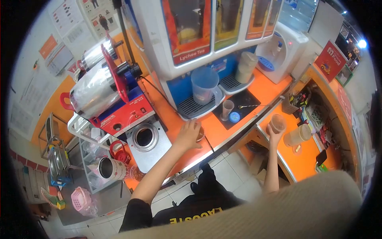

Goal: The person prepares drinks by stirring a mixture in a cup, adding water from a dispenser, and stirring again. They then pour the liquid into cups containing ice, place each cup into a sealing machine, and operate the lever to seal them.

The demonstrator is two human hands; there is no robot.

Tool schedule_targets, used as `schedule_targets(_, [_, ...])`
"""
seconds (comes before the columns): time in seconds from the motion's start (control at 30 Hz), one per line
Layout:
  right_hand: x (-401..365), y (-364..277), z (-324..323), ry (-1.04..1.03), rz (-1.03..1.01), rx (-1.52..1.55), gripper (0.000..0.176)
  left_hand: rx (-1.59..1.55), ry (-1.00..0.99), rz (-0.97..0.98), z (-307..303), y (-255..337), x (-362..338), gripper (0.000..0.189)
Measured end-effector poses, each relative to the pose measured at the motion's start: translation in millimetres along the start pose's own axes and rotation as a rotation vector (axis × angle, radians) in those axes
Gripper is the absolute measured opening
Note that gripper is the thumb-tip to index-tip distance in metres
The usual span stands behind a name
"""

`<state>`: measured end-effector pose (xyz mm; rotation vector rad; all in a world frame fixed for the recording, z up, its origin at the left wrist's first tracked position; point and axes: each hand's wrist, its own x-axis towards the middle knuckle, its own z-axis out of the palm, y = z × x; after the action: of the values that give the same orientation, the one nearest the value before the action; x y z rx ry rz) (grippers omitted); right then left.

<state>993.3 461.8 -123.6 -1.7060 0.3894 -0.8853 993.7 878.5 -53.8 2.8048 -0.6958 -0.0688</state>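
Observation:
My left hand (188,136) is curled over a small brownish cup (201,134) on the orange counter, in front of the drink dispenser; the fingers partly hide it. In my right hand (273,134) is a clear plastic cup (278,122), held over the orange counter on the right. Just beside that cup stands a large pitcher (299,135) with pale contents. Between the hands, on a black mat (248,104), are a small clear measuring cup (227,109), a blue lid (234,117) and a long spoon (248,106).
A red cup sealer (129,113) with a metal plate stands at the left. Under the dispenser, a clear jug (204,85) sits on a drip tray (187,110). A patterned cup stack (113,169) and pink basket (81,199) are at lower left. Baskets of packets line the right shelf.

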Motion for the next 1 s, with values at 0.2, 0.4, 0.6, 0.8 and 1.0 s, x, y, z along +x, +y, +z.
schedule_targets(0.2, [28, 81, -20, 0.132, -0.054, -0.023, 0.095, -0.003, -0.093, -0.042, 20, -16, 22, 0.097])
schedule_targets(0.4, [1, 65, -21, 0.211, -0.027, -0.33, 0.095, -0.109, -0.002, -0.079, -27, 2, 3, 0.079])
schedule_targets(0.6, [-63, 0, -6, 0.15, 0.008, -0.466, 0.076, -0.295, 0.173, -0.17, -146, 18, -49, 0.078])
schedule_targets(0.8, [-84, -31, 40, -0.054, -0.079, -0.303, 0.066, -0.124, 0.315, -0.403, -194, -7, -98, 0.075])
schedule_targets(1.0, [-113, -63, 85, -0.294, -0.063, -0.011, 0.059, 0.012, 0.352, -0.632, -170, -34, -115, 0.078])
